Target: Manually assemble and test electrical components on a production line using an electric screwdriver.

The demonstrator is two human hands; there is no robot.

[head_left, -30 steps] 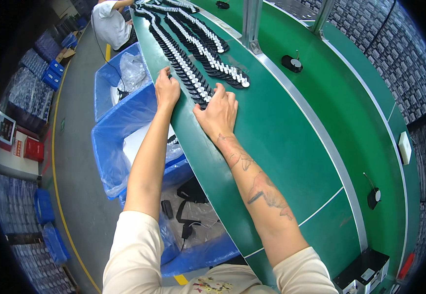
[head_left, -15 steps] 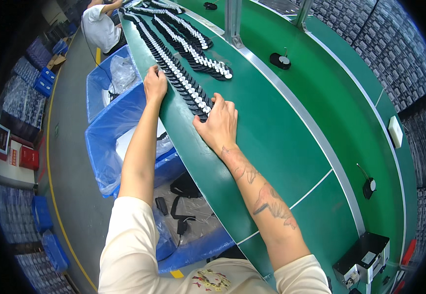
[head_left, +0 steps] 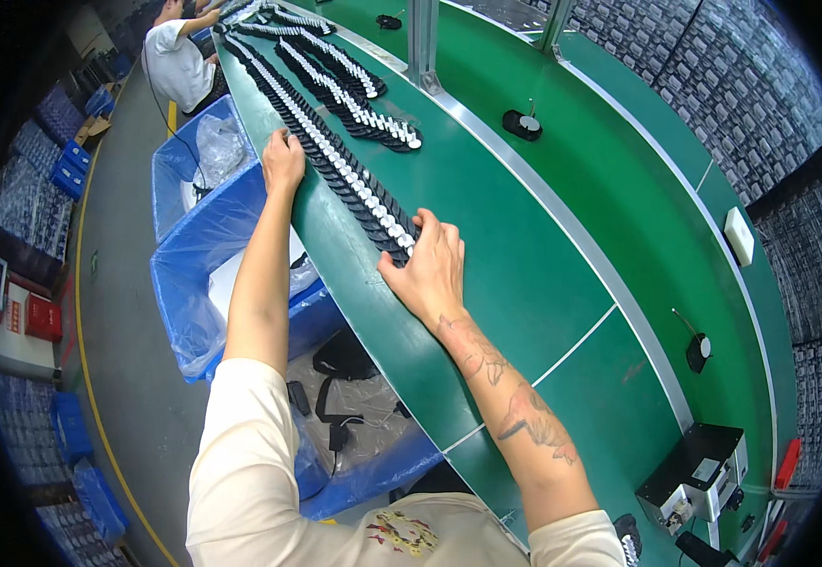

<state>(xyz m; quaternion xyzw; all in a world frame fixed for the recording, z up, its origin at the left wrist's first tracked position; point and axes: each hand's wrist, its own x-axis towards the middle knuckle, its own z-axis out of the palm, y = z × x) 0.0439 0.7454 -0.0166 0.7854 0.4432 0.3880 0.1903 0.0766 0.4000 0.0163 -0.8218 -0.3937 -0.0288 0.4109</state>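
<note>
A long row of overlapping black pieces with round white discs (head_left: 366, 197) runs along the near side of the green table (head_left: 335, 255). My right hand (head_left: 430, 263) is closed around the row's near end, thumb on one side and fingers on the other. Farther up, my left hand (head_left: 283, 163) lies at the table's left edge beside the row. Its fingers are curled, and whatever they hold is hidden. More rows of the same pieces (head_left: 350, 102) lie farther off on the table, to the right of the long row.
Blue lined bins (head_left: 170, 307) stand against the table's left side; one holds black parts and cables. A metal rail (head_left: 562, 227) separates the table from a green belt carrying single black pieces (head_left: 699, 352). A black-and-silver machine (head_left: 699, 482) stands at lower right. Another person (head_left: 179, 61) works at far left.
My right hand and the row's near end have moved a little toward me along the table. The left hand stays by the table edge. The whole view has shifted slightly.
</note>
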